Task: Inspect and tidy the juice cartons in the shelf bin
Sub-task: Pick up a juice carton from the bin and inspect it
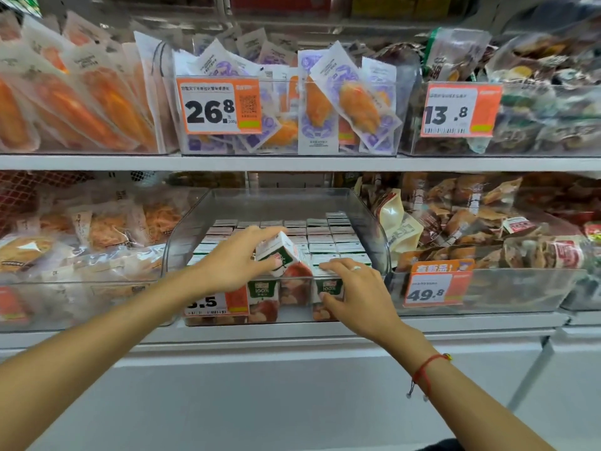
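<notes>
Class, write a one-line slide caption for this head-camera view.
Left hand lifts a tilted juice carton from the clear shelf bin while the right hand rests on the front cartons.

— Where is there room to reach in?
— Over the low front wall of the clear bin (379, 222); above the packed cartons (325, 237) it is open up to the upper shelf (292, 162).
— What blocks?
— One tilted carton (281, 255) sticks up in the front row, and the bin's tall side walls close off both sides.
</notes>
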